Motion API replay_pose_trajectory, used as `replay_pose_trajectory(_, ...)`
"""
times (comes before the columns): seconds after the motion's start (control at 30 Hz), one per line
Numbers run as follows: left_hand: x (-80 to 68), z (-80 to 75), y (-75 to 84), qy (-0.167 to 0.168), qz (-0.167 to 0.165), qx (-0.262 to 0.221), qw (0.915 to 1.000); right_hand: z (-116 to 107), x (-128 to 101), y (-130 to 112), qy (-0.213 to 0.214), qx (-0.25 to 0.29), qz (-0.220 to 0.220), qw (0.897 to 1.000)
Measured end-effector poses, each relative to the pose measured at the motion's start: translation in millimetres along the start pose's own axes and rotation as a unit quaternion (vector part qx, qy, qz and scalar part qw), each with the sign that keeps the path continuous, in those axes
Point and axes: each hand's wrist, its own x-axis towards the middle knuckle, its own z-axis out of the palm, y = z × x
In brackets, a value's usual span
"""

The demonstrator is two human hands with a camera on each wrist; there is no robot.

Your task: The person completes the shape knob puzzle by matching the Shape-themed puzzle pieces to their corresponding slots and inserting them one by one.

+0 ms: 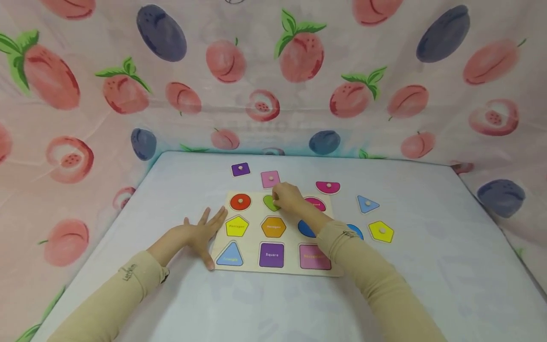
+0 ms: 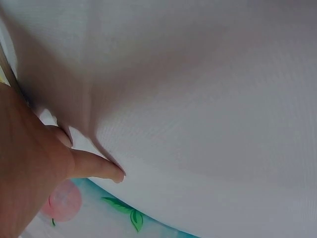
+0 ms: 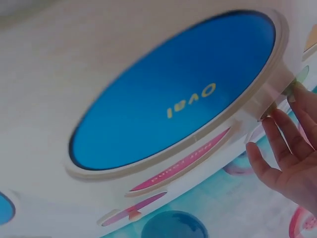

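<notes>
Head | left hand point(image 1: 201, 233) grip spread, flat at puzzle board point(image 1: 256, 270) edge | right hand point(image 1: 288, 197) grip pinching green piece point(image 1: 269, 203)

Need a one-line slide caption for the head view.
Left hand flat beside the shape puzzle board; right hand on the green piece.

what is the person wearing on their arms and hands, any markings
Both arms are in long beige sleeves with ribbed cuffs. The left sleeve carries small dark lettering near the cuff, and the right sleeve has a small dark mark by its cuff. The left hand and right hand are bare: no gloves or rings visible.
</notes>
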Motion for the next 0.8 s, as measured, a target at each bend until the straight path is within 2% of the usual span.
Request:
replay_pose_trajectory(0.27, -4.1, -3.3, 1.2, -0.002, -0.003, -0.002, 1.0, -3, 5, -3, -0.005, 0.041, 0.041, 0.998)
replay_pose_trajectory(0.47, -5.5, -5.5, -0.3, -0.001, -0.011, -0.002, 0.9999, -4, 7, -6, -0.014, 0.024, 0.023, 0.999)
replay_pose_trajectory(0.8, -0.6, -2.3, -0.5, -0.007, -0.008, 0.003, 0.9999, -11, 10, 3, -0.072, 0.026, 0.006, 0.997)
